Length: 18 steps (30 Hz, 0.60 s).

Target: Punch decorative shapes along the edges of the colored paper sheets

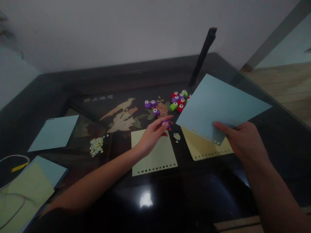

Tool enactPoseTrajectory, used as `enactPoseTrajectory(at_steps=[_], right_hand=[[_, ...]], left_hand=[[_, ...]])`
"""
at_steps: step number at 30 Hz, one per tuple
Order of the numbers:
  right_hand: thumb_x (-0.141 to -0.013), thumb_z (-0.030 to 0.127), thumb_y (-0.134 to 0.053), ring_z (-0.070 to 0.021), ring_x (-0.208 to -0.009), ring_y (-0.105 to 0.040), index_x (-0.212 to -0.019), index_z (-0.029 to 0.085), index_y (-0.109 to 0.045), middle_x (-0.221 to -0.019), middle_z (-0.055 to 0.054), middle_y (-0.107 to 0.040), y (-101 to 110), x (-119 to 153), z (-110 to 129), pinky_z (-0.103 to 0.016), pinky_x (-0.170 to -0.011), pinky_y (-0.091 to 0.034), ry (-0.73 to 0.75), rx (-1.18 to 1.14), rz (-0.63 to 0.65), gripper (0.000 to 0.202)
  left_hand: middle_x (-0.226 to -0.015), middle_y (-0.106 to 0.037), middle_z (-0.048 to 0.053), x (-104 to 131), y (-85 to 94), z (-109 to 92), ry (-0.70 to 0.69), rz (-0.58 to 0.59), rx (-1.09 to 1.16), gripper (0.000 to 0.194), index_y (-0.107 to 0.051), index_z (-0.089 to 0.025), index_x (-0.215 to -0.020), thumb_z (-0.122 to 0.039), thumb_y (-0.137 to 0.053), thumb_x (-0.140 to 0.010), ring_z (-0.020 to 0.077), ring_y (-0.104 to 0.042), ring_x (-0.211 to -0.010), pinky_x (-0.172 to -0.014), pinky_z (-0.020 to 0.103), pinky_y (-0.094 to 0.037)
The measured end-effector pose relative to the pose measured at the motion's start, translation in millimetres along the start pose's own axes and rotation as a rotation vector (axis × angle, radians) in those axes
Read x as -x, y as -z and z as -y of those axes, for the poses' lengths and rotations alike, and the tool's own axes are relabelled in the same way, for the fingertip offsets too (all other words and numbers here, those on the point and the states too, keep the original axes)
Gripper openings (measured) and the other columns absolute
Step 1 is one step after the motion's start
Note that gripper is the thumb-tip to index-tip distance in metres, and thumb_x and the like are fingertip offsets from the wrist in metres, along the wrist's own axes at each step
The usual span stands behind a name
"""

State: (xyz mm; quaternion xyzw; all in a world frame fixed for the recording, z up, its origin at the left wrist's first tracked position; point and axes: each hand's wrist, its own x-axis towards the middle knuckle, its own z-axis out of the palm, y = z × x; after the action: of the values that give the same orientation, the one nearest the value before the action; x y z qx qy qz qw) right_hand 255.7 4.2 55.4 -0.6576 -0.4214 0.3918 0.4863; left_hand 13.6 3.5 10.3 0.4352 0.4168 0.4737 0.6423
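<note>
My left hand (pixel 153 134) is closed around a small purple craft punch (pixel 166 123) with a white-and-dark round top. Beneath that hand lies a pale green sheet (pixel 155 160) with a row of punched shapes along its near edge. My right hand (pixel 245 139) grips a light blue sheet (pixel 225 103) by its near side, thumb on top, and holds it tilted above the table. Punched shapes run along the blue sheet's lower left edge. Partly hidden under it is a yellow sheet (pixel 211 150), also punched along its near edge.
Purple punches (pixel 153 104) and a cluster of red, green and purple punches (pixel 179 101) stand farther back. Paper cutouts lie in a larger pile (pixel 96 146) and a smaller one (pixel 177 137). Another blue sheet (pixel 55 132) and stacked paper (pixel 29 184) are left; a black post (pixel 203 56) rises behind.
</note>
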Motion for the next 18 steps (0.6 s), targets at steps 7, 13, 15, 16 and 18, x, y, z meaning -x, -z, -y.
enactPoseTrajectory(at_steps=[7, 13, 15, 16, 18], right_hand=[[-0.057, 0.026, -0.077, -0.0225, -0.059, -0.066, -0.060, 0.018, -0.069, -0.058, -0.002, -0.068, -1.7, 1.3, -4.4, -0.033, -0.052, -0.053, -0.006, 0.106, -0.021, 0.012], [-0.059, 0.029, -0.078, -0.0205, -0.060, -0.066, -0.068, 0.020, -0.071, -0.069, -0.001, -0.072, -2.7, 5.6, -15.9, -0.030, -0.051, -0.052, 0.039, 0.182, -0.070, 0.014], [-0.060, 0.029, -0.079, -0.0204, -0.061, -0.067, -0.072, 0.021, -0.072, -0.072, -0.001, -0.073, -2.3, 5.6, -21.1, -0.030, -0.051, -0.052, 0.076, 0.208, -0.080, 0.016], [-0.060, 0.030, -0.079, -0.0205, -0.061, -0.067, -0.073, 0.021, -0.072, -0.072, -0.001, -0.073, -2.2, 5.5, -23.1, -0.030, -0.051, -0.052, 0.091, 0.221, -0.081, 0.017], [-0.061, 0.031, -0.079, -0.0208, -0.062, -0.067, -0.072, 0.021, -0.072, -0.073, -0.001, -0.073, -1.9, 5.5, -25.8, -0.031, -0.052, -0.052, 0.114, 0.246, -0.084, 0.017]], left_hand=[[-0.102, -0.067, 0.007, 9.4, -6.5, 5.3, 0.050, 0.026, -0.100, 0.050, -0.053, -0.019, -0.120, -0.025, -0.070, -0.073, 0.0168, -0.061, -0.091, -0.074, 0.026, -0.047], [-0.092, -0.067, 0.005, 9.6, -7.3, 7.5, 0.076, 0.050, -0.125, 0.032, -0.060, -0.016, -0.095, -0.027, -0.074, -0.068, 0.0145, -0.061, -0.079, -0.072, 0.028, -0.048], [-0.091, -0.066, 0.004, 9.4, -7.3, 6.5, 0.076, 0.050, -0.115, 0.031, -0.061, -0.016, -0.094, -0.025, -0.074, -0.067, 0.0143, -0.061, -0.079, -0.073, 0.028, -0.048], [-0.090, -0.066, 0.004, 9.4, -7.5, 5.5, 0.082, 0.048, -0.106, 0.031, -0.061, -0.016, -0.094, -0.025, -0.074, -0.067, 0.0144, -0.061, -0.080, -0.074, 0.028, -0.048], [-0.089, -0.067, 0.003, 9.9, -8.2, 3.2, 0.103, 0.042, -0.094, 0.031, -0.061, -0.016, -0.094, -0.024, -0.074, -0.067, 0.0148, -0.061, -0.080, -0.075, 0.029, -0.049]])
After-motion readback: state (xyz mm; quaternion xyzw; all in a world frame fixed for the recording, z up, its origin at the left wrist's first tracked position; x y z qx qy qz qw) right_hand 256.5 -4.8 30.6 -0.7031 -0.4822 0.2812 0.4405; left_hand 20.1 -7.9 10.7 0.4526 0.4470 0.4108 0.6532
